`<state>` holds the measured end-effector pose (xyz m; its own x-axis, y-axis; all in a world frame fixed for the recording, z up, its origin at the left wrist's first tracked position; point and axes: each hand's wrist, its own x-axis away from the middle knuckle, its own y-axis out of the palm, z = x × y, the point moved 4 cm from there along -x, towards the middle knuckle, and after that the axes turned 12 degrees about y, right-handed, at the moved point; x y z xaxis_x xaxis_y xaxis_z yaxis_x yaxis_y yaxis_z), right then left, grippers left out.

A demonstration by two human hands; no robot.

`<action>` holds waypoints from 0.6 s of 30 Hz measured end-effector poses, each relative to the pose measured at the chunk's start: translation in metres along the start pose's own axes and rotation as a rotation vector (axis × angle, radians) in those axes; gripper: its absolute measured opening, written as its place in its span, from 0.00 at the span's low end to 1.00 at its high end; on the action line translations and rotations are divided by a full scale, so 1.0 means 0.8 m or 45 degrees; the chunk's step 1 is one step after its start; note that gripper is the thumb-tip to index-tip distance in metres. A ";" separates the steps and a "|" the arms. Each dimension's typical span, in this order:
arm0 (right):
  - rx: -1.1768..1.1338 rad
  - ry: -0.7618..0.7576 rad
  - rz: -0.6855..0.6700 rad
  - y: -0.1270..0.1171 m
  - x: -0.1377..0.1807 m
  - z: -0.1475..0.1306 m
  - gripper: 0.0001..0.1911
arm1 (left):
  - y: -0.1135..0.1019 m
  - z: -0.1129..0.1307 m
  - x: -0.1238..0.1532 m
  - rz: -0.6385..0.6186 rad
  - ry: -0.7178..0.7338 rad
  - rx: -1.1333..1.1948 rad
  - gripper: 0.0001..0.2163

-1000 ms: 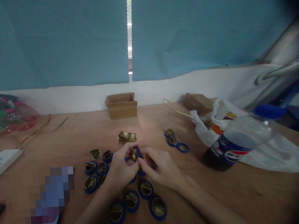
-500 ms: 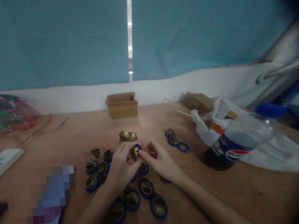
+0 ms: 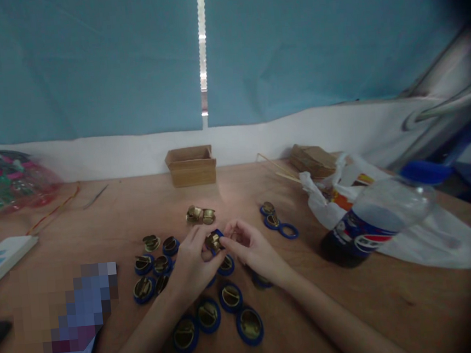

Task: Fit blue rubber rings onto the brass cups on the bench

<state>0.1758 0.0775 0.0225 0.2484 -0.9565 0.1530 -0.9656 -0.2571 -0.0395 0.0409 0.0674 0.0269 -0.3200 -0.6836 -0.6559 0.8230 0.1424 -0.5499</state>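
Observation:
Over the middle of the table, my left hand (image 3: 195, 259) is closed around the edge of a round brass-coloured pin badge (image 3: 214, 242) with a blue rim, its back facing up. Opposite it, my right hand (image 3: 256, 247) has its thumb pressed on the badge's pin side; the fingers are curled and partly hidden. Several similar blue-rimmed badges (image 3: 208, 315) lie around and under my hands, pin side up. Just beyond my fingers sits a small cluster of brass-coloured pieces (image 3: 200, 214) without blue rims. To the right lies an unfilled blue ring (image 3: 289, 237) beside two small badges (image 3: 269, 215).
A small open cardboard box (image 3: 193, 174) stands by the wall. On the right are a cola bottle (image 3: 364, 234), a white plastic bag (image 3: 439, 246) and a brown cardboard piece (image 3: 312, 160). A blurred-out phone (image 3: 78, 327) and a white power strip (image 3: 6, 260) lie left.
The badge has tilted slightly and dropped a little between my fingers. My right hand has shifted slightly; a badge beneath it shows more. Both hands keep their grip.

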 end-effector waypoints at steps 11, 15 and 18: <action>-0.212 0.082 -0.050 -0.004 -0.004 0.007 0.16 | 0.000 -0.002 0.001 -0.011 0.021 -0.024 0.18; -0.264 0.113 -0.041 -0.008 -0.007 0.011 0.15 | 0.002 -0.002 0.002 -0.037 0.012 -0.022 0.19; -0.266 0.169 -0.071 -0.009 -0.009 0.017 0.16 | 0.003 -0.003 0.003 -0.054 0.007 -0.011 0.18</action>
<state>0.1821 0.0847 0.0085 0.3025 -0.9116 0.2784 -0.9492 -0.2614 0.1753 0.0416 0.0679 0.0229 -0.3572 -0.6855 -0.6344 0.8046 0.1191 -0.5817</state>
